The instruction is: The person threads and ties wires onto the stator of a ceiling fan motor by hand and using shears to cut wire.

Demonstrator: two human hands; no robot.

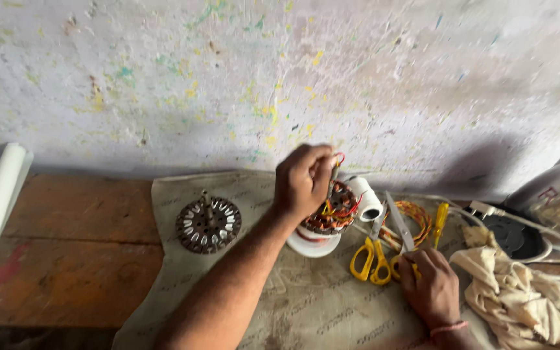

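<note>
Head view, one frame. Left hand, centre of frame: fingertips are pinching red and yellow wire ends above the copper-wound stator, apparently pulling the leads clear of the coils. The stator is sitting on a white dish, which is steadying it.

Right hand, lower right: fingers are curling around a handle of the yellow scissors, blades pointing up-frame.

Slotted rotor disc, left of centre, is lying aside on the cloth mat. Crumpled rag, lower right.
</note>
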